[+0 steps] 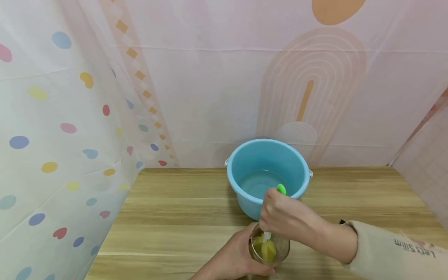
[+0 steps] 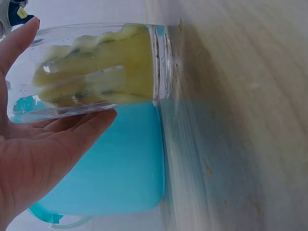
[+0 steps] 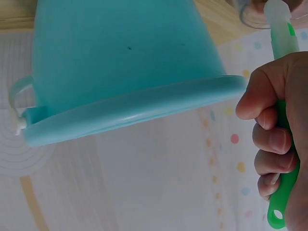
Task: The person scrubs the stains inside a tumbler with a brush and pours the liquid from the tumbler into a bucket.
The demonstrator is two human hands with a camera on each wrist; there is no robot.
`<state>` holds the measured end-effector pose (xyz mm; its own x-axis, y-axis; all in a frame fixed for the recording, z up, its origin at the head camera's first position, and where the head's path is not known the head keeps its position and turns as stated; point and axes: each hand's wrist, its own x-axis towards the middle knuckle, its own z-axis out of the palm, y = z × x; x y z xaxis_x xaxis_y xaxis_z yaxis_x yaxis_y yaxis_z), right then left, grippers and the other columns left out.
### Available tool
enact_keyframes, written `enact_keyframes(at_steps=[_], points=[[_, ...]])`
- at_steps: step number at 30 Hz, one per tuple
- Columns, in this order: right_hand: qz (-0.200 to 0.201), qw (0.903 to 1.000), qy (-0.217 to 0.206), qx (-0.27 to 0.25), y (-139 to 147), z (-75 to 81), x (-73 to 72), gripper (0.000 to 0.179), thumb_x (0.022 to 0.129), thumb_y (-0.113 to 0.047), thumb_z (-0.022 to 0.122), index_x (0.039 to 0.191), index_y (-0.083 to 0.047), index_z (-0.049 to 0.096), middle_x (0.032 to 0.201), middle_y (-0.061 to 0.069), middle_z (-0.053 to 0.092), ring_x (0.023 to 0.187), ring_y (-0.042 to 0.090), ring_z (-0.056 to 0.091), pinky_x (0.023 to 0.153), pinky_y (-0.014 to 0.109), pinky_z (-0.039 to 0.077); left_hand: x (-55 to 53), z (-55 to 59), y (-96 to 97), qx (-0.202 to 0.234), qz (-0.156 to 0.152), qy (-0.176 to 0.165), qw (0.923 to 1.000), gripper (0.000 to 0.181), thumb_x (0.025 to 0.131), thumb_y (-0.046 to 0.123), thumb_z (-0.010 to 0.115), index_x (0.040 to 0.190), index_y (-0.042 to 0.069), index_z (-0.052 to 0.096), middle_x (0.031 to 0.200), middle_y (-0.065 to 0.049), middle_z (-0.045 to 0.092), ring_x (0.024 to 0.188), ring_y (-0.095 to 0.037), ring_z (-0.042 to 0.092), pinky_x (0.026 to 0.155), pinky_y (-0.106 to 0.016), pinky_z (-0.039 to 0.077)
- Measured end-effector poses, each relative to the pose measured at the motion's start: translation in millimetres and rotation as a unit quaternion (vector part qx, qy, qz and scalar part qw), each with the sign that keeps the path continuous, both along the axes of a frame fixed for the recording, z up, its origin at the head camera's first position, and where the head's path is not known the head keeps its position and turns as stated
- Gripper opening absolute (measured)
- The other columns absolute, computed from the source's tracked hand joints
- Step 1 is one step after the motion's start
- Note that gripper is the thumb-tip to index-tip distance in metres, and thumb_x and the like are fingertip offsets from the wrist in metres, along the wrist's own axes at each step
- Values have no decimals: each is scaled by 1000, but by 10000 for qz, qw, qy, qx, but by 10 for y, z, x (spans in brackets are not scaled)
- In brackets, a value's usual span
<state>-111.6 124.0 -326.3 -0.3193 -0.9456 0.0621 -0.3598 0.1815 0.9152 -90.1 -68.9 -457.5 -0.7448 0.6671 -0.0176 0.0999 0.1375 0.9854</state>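
My left hand [image 1: 235, 254] grips a clear drinking glass [image 2: 161, 62], thumb on one side and fingers on the other. The glass stands upright, its base right at the tabletop in the left wrist view. Inside it sits the wavy yellow-green sponge head [image 2: 110, 67] of a cup brush. My right hand [image 1: 285, 212] is wrapped round the brush's green handle [image 3: 284, 192], above the glass mouth. A white neck [image 3: 277, 12] runs from the handle down into the glass. In the head view the right hand hides part of the glass rim.
Just behind the hands stands a light blue bucket [image 1: 231, 177] with shallow clear liquid [image 1: 259, 182] at the bottom. It rests on a wood-grain table [image 1: 182, 217]. Patterned cloths hang behind [image 1: 210, 97] and at the left [image 1: 70, 155] of the table.
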Motion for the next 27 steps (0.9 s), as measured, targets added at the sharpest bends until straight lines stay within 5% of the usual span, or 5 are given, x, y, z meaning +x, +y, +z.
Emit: enact_keyframes(at_steps=[12, 20, 27], points=[[73, 9998, -136, -140, 209, -45, -149, 39, 71, -6, 59, 55, -18, 25, 52, -2, 22, 52, 12, 24, 58, 26, 24, 8, 5, 3, -297, 210, 293, 9989, 79, 77, 28, 96, 142, 32, 52, 130, 13, 63, 115, -8, 60, 100, -26, 49], [94, 9988, -314, -363, 332, -70, -147, 41, 67, -2, 58, 56, -16, 21, 55, -1, 18, 57, 13, 17, 57, 26, 22, 2, -15, -3, -383, 262, 228, 9987, 78, 76, 27, 97, 140, 29, 53, 128, 12, 63, 112, -8, 61, 98, -26, 49], [-32, 9980, -525, -358, 459, -60, -51, 33, 72, 1, 55, 57, -12, 30, 51, 2, 30, 51, 14, 28, 57, 26, 23, 1, 4, -6, -460, 303, 192, 9983, 80, 76, 29, 97, 142, 28, 53, 132, 11, 61, 116, -7, 60, 100, -26, 48]])
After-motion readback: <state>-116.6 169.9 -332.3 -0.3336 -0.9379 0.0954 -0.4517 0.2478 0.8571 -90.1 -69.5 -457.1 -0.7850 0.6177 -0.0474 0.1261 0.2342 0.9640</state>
